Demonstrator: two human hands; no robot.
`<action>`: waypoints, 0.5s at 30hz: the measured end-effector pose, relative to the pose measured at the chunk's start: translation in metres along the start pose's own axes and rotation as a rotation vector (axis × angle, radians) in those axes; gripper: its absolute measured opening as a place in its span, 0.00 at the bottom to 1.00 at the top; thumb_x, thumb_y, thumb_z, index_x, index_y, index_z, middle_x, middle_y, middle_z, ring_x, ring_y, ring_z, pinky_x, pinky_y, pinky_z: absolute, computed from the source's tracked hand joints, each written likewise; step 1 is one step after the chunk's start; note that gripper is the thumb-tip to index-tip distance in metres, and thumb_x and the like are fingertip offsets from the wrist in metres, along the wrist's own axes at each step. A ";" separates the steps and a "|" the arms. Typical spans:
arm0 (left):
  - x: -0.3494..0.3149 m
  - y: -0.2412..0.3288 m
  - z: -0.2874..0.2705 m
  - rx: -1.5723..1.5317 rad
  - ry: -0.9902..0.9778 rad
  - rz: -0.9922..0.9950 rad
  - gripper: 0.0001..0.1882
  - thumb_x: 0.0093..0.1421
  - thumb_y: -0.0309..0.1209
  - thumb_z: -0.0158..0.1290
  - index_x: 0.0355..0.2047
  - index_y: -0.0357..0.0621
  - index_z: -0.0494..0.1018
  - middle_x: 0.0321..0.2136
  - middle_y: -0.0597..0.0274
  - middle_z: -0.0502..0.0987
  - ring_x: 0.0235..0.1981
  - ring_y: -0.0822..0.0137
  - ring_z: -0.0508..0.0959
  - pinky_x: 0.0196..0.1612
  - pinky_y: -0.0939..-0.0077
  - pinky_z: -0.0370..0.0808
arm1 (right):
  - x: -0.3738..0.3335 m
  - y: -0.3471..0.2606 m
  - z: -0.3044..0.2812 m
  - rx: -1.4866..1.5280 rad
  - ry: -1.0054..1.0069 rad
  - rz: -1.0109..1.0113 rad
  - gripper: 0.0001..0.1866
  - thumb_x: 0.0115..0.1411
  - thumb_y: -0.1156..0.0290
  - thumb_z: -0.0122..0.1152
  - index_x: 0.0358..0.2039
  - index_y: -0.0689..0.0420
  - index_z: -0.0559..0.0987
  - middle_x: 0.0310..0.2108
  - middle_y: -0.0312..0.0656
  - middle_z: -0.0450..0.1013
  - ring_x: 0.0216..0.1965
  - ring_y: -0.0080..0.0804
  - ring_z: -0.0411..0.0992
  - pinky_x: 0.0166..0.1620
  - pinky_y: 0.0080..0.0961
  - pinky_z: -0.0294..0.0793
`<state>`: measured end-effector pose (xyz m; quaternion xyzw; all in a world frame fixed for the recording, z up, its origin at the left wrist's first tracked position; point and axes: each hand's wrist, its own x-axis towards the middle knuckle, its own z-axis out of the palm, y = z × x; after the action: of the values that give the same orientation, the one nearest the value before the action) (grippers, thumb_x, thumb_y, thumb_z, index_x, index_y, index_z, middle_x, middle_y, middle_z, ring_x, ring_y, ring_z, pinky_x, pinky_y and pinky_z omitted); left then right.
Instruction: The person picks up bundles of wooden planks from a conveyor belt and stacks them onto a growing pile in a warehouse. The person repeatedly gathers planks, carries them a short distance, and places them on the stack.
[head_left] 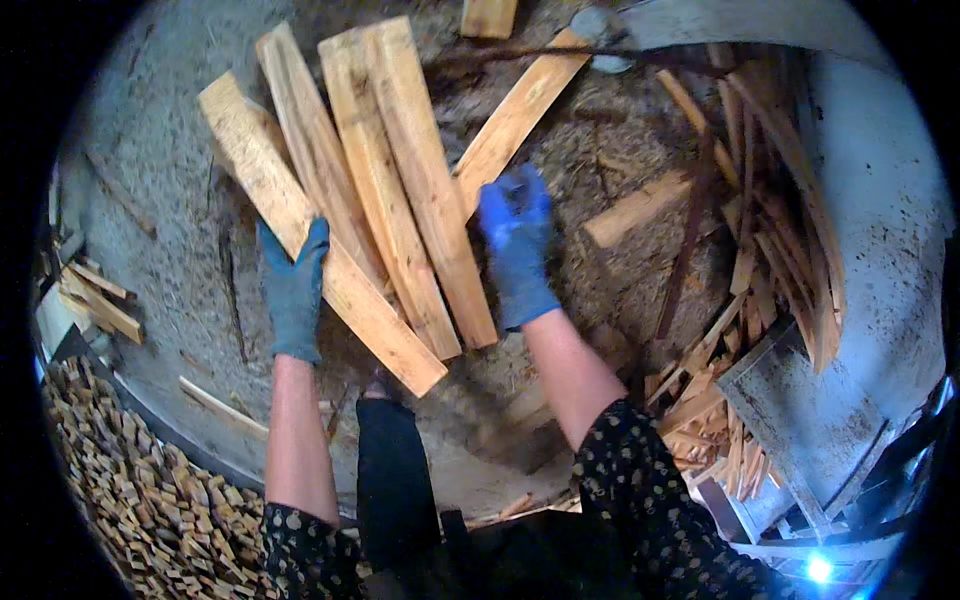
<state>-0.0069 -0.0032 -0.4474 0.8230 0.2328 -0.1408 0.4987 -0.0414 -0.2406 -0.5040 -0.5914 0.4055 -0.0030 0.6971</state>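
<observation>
My left hand, in a dark grey-blue glove, grips a pale wooden board near its middle, thumb on top. This board lies slantwise over the lower part of another wooden board. Right of these, two more boards lie side by side, their lower ends toward me. My right hand, gloved with bright blue fingers, is just right of them, beside the near end of a slanting board. Its fingers are blurred, so whether they touch that board is unclear.
A short wood piece lies on the debris-strewn ground. Long thin strips lean against a pale metal wall at right, with wood scraps below. Many cut blocks are heaped at lower left. A bright light glows at lower right.
</observation>
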 end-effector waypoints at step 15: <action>-0.036 -0.066 0.005 -0.858 -0.206 -0.500 0.40 0.59 0.60 0.44 0.60 0.40 0.55 0.50 0.54 0.68 0.49 0.63 0.71 0.52 0.72 0.71 | -0.089 -0.010 -0.027 -0.062 -0.214 0.409 0.09 0.61 0.61 0.56 0.35 0.52 0.73 0.30 0.30 0.72 0.29 0.19 0.71 0.32 0.18 0.71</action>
<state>-0.0717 0.0093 -0.4831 0.4447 0.4094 -0.2280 0.7633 -0.1121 -0.2231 -0.4452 -0.5150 0.4406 0.2134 0.7036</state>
